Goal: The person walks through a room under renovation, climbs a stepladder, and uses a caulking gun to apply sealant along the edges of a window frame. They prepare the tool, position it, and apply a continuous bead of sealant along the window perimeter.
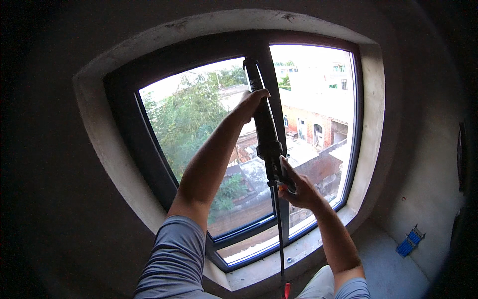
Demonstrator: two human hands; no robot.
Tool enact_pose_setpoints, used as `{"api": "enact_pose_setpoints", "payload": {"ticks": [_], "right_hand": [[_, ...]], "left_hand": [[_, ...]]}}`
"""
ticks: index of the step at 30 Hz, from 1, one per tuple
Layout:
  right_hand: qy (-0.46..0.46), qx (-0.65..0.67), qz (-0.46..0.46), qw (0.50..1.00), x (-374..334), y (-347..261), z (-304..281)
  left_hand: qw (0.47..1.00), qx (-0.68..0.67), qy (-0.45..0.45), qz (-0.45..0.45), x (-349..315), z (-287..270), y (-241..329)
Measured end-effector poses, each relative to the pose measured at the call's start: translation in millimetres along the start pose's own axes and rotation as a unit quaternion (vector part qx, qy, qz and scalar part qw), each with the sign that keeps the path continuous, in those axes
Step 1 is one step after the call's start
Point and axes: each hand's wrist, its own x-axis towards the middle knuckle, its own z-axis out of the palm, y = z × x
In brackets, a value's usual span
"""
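A long black caulking gun (266, 128) is raised against the dark middle post of the window, its front end up near the top of the frame. My left hand (255, 103) is wrapped round the upper part of its barrel. Lower down, my right hand (300, 188) is closed round the grip, the fingers partly hidden behind it. From the gun's rear a thin rod (281, 234) runs down toward me, with a red piece (286, 290) at its end. Whether the tip touches the frame cannot be made out.
The dark window frame (122, 117) sits in a rough concrete opening (371, 99). A small round object (290, 259) lies on the sill (259, 274). Blue ribbed piece (411, 241) is low at the right, by the grey wall. Trees and brick buildings show outside.
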Motion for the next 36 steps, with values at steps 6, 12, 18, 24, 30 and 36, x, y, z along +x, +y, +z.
{"api": "enact_pose_setpoints", "payload": {"ticks": [6,12,18,24,30,36], "right_hand": [[0.202,0.196,0.09,0.955,77,-23,-38],[0.094,0.387,0.261,0.879,154,-49,-16],[0.114,0.436,0.246,0.858,162,-60,-11],[0.137,0.502,0.272,0.809,188,-72,13],[0.14,0.591,0.224,0.762,228,-88,40],[0.114,0.654,0.143,0.735,266,-95,61]], "left_hand": [[0.998,0.049,-0.002,-0.03,-6,0,6],[0.999,0.027,0.022,-0.028,-19,2,24],[0.989,-0.142,-0.006,0.029,-90,-21,-1],[0.992,-0.064,-0.049,0.093,-259,-58,-96],[0.995,0.037,0.009,0.09,-320,-21,-100],[0.963,0.09,0.187,0.175,-275,-55,-49]]}}
